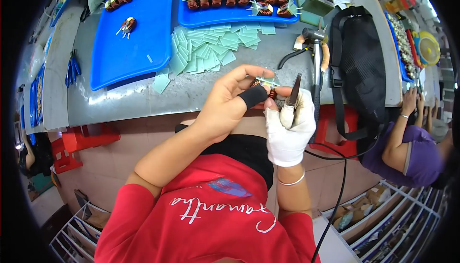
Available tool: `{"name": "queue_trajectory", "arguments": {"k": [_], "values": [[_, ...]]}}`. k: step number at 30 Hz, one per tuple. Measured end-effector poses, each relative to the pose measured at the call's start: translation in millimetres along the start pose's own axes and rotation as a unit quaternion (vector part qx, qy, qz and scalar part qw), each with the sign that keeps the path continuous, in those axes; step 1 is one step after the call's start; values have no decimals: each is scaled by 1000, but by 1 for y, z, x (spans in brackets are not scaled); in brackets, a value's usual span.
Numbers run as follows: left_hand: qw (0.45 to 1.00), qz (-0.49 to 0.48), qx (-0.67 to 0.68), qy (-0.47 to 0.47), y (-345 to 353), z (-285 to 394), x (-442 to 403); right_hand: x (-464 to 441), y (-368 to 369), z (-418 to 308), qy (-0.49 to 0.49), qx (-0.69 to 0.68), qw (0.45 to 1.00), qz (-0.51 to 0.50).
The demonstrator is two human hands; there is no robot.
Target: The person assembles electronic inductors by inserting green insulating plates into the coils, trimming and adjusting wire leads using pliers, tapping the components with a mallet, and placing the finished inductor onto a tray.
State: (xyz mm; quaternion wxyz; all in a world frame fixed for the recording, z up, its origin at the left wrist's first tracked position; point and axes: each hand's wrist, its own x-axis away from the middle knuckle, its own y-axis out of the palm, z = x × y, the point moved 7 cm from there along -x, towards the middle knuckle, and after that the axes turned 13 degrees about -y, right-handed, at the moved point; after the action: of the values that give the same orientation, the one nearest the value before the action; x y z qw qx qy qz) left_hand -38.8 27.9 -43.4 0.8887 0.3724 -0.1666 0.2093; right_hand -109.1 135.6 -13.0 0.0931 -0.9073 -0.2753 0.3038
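My left hand [225,101], with black tape on a finger, is closed around a copper-wound toroid coil [272,93]. A pale green plate [265,80] sits at the coil's upper side, partly hidden by my fingers. My right hand [292,131] wears a white glove with bare fingertips showing. It is closed on a tapered dark metal tool [295,86] whose narrow end points up; its kind is not clear. The right fingertips also touch the coil's lower side. Both hands are above the front edge of the metal table [129,104].
Loose green plates [203,47] lie beyond my hands. One blue tray [139,54] bears several coils; another [230,19] has rows of coils with plates. A hammer [316,57], black-handled pliers [292,57] and a black bag [359,52] lie rightward. A co-worker in purple [412,155] sits right.
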Motion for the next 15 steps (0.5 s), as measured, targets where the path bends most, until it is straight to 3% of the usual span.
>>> {"name": "queue_trajectory", "arguments": {"k": [2, 5, 9, 10, 12, 15], "values": [[1000, -9, 10, 15, 5, 1, 1, -2, 1, -9, -69, 54, 996, 19], [999, 18, 15, 34, 6, 1, 1, 1, 2, -6, -35, 42, 997, 61], [996, 26, -46, 66, 8, 1, 0, 6, 2, -10, -82, 96, 990, 63], [995, 29, -58, 79, 9, 1, 1, 8, 5, -9, -84, 95, 990, 57], [993, 38, -57, 97, 10, 0, 0, 17, 5, 11, 12, -28, 993, 117], [989, 49, -69, 120, 10, -1, 0, 13, 6, 5, -57, 9, 993, 100]]}}
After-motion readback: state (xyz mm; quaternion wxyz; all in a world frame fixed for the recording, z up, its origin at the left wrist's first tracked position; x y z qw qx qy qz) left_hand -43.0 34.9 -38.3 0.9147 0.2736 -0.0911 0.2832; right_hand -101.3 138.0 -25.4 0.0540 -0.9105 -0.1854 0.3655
